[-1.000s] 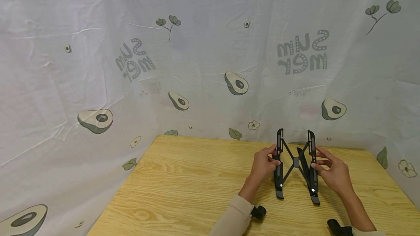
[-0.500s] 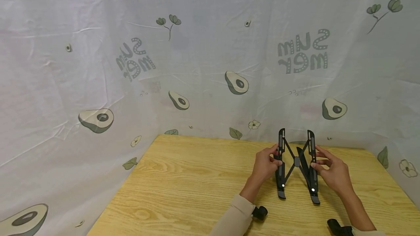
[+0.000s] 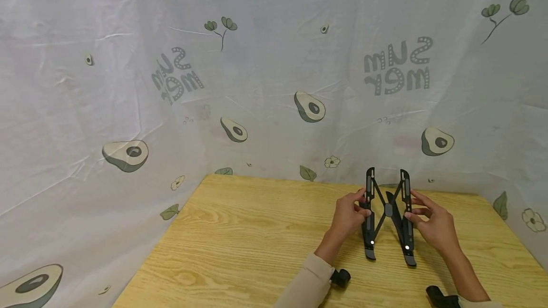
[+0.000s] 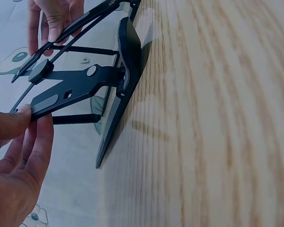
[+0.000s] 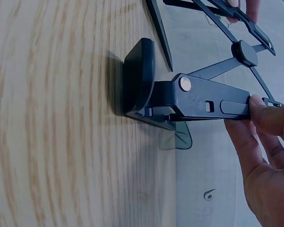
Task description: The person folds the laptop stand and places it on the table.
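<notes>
A black folding laptop stand [image 3: 388, 210] stands on the wooden table, its two side rails joined by an X-shaped brace with a round hub. On the left rail, my left hand [image 3: 347, 213] pinches the edge between thumb and fingers. My right hand [image 3: 434, 225] grips the other rail in the same way. Seen from the left wrist, the left hand [image 4: 23, 156] holds the rail's upper part, while the stand's foot [image 4: 128, 56] touches the table. In the right wrist view the thumb of the right hand [image 5: 270, 146] presses on the rail.
The wood-grain table [image 3: 239, 241] reaches back to a pale curtain [image 3: 265, 70] printed with avocados and leaves. Black wrist devices [image 3: 341, 278] sit at both sleeves. The table's left edge slopes toward the lower left.
My left hand and the left rail have shifted slightly right, so the two rails stand closer together. The right hand stays almost in place on its rail.
</notes>
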`<state>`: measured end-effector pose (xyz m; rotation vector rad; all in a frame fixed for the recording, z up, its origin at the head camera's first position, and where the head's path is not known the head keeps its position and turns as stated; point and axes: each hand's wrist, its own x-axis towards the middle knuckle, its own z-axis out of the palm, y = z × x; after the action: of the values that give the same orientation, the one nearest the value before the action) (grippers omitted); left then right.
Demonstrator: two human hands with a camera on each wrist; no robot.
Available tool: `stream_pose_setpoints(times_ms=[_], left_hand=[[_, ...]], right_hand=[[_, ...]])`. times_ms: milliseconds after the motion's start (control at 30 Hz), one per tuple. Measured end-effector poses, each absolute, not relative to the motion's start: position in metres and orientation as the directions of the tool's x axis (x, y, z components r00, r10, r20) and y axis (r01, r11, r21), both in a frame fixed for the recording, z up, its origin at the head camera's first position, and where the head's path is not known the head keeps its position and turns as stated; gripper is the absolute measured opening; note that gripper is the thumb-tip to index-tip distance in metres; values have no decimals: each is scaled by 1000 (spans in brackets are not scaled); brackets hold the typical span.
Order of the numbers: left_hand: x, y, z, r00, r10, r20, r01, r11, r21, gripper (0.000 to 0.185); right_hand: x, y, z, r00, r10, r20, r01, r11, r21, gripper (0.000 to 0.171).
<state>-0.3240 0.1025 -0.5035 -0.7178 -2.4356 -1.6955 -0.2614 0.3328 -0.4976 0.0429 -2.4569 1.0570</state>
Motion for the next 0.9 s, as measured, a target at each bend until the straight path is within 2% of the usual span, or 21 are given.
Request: stream_pose_setpoints(times_ms=[367,900], left_hand=[[-324,105,-506,-872,332,360,456,283,844,67],[-322,110,-506,-878,332,343,442,289,849,69]], right_hand=[[-262,329,-498,-898,146,415,-203,700,-685,70],[-262,326,-497,-899,152,411,-194,702,-685,70]])
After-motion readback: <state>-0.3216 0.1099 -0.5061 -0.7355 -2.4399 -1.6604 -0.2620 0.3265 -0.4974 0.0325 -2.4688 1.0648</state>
